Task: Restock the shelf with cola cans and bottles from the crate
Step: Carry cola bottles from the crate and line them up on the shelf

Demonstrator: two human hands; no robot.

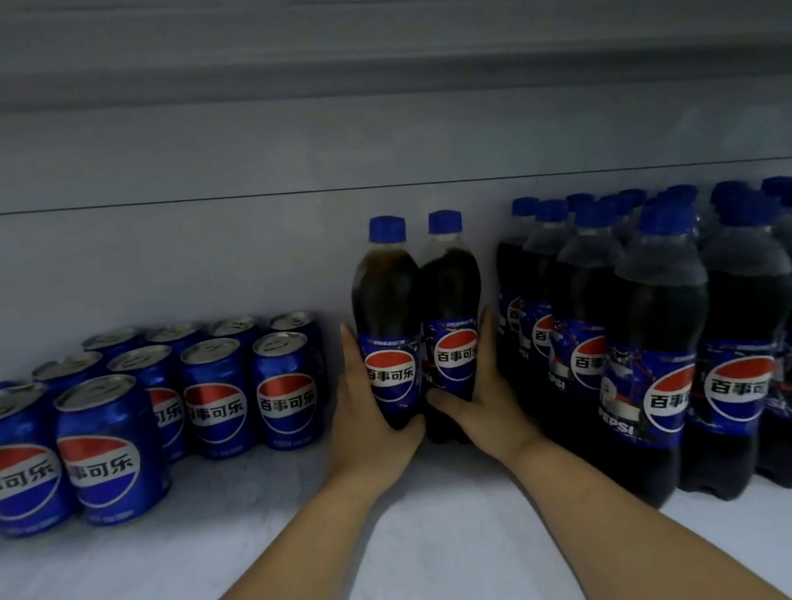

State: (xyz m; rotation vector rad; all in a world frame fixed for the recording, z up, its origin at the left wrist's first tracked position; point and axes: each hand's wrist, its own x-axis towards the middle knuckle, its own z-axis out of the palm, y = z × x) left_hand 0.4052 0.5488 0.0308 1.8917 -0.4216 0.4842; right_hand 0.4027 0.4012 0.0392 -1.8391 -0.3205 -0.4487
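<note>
On the shelf, between cans and stocked bottles, left hand curls round the left bottle, right hand round the right bottle. Full, likely heavy, slick; hold the labelled waist.

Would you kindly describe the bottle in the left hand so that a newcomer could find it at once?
On the white shelf, cans fill the left and a block of bottles the right; two more are in the gap between. The left hand grips the left bottle of these, nearer the cans, its cola browner than the right bottle's.
</note>
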